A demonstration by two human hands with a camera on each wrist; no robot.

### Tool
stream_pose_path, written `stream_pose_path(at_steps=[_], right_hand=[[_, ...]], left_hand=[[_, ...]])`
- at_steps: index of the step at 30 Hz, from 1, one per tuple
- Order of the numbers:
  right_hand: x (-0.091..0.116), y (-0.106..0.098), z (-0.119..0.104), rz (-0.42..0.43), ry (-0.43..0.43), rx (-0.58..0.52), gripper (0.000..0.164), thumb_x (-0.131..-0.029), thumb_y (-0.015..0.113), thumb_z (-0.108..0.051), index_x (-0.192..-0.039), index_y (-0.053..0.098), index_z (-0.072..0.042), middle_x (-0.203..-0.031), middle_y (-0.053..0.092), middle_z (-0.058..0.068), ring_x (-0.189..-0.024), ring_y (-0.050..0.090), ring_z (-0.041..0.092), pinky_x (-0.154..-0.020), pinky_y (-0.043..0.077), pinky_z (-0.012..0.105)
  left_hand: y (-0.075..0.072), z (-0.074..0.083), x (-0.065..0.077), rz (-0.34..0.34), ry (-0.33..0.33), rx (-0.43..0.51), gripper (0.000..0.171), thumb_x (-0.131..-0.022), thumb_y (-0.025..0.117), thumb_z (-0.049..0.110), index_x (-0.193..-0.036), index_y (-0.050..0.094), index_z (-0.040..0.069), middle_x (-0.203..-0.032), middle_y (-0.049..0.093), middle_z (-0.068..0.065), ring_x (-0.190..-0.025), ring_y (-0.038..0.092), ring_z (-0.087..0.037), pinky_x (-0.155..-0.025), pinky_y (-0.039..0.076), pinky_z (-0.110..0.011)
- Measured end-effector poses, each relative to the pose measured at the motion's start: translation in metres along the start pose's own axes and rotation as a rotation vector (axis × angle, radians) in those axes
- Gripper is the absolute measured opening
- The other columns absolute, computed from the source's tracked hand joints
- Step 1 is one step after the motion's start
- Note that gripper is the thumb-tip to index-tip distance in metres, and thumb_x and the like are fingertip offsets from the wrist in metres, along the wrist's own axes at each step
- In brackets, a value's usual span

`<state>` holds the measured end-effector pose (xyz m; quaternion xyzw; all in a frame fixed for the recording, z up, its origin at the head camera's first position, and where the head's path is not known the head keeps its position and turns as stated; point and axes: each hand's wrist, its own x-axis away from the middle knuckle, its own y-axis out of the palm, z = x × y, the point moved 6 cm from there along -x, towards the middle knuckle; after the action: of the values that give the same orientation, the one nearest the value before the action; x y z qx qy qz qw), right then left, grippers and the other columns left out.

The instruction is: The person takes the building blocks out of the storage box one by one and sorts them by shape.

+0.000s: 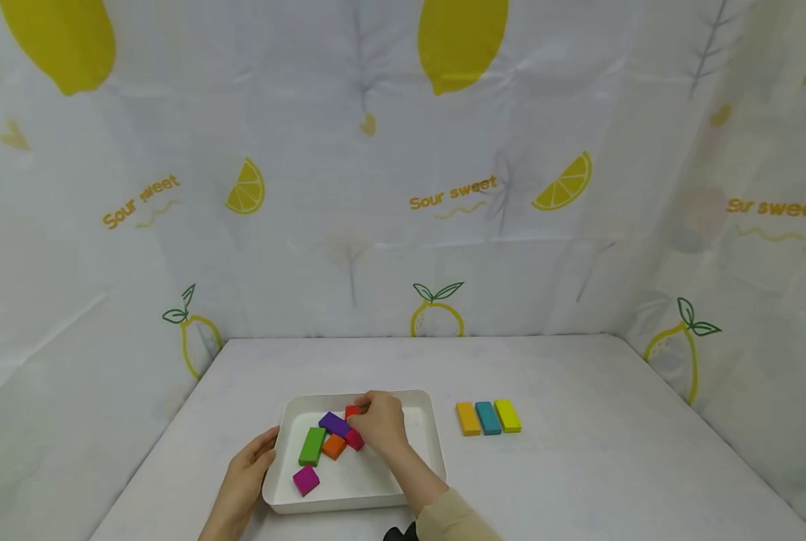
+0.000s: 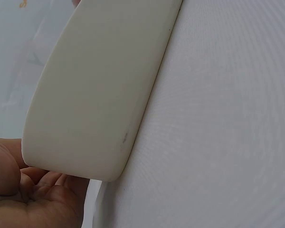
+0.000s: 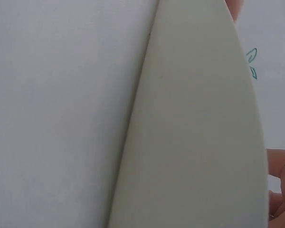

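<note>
A white tray [image 1: 362, 502] holds several coloured blocks. Inside it, my right hand [image 1: 381, 422] pinches a red block [image 1: 351, 411] near the far wall, partly hidden by the fingers. Close by lie a purple block [image 1: 333, 424], a crimson block [image 1: 354, 439] and an orange block [image 1: 334, 447]. A green block [image 1: 312, 446] and a magenta block [image 1: 306, 480] are on the tray's left side. My left hand [image 1: 246, 473] touches the outside of the left wall with extended fingers. Both wrist views mostly show the tray's outer wall [image 2: 95, 95], with part of a hand [image 3: 282, 190] at the right wrist view's edge.
To the right of the tray, an amber block [image 1: 468, 418], a teal block [image 1: 487, 418] and a yellow block [image 1: 508, 415] form a row on the white table [image 1: 612, 466]. A lemon-print curtain [image 1: 308, 225] closes off the back and sides.
</note>
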<state>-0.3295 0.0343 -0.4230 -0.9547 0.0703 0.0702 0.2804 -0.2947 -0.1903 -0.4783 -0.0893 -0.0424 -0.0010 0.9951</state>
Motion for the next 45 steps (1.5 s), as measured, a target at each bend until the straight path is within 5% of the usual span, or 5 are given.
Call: stream_pose_path(at_steps=[9,29,45], right_hand=[[-0.003,0.025,0.003,-0.011,-0.045,0.023,0.018,-0.072,0.081,0.000,-0.087,0.071,0.001,-0.075,0.067,0.005,-0.067,0.055,0.010,-0.059,0.051,0.019],[-0.006,0.038,-0.002,-0.033,-0.161,0.152,0.018,-0.072,0.079,0.001,-0.090,0.073,0.000,-0.080,0.069,0.008,-0.071,0.056,0.012,-0.060,0.051,0.019],[-0.001,0.035,-0.001,-0.039,-0.128,0.150,0.015,-0.076,0.079,0.001,-0.089,0.072,0.000,-0.082,0.067,0.009,-0.071,0.055,0.012,-0.063,0.056,0.021]], left_hand=[[0.001,-0.001,0.001,0.005,0.003,0.012,0.048,-0.104,0.033,0.005,-0.151,0.031,-0.007,-0.154,0.034,-0.033,-0.145,0.033,-0.041,-0.114,0.045,-0.033],[0.000,-0.001,-0.001,0.006,-0.004,0.019,0.048,-0.104,0.034,0.006,-0.151,0.031,-0.006,-0.155,0.034,-0.032,-0.145,0.033,-0.037,-0.109,0.048,-0.023],[0.000,0.000,0.000,0.005,0.005,0.012,0.048,-0.104,0.034,0.005,-0.150,0.031,-0.007,-0.155,0.033,-0.033,-0.146,0.032,-0.039,-0.112,0.047,-0.027]])
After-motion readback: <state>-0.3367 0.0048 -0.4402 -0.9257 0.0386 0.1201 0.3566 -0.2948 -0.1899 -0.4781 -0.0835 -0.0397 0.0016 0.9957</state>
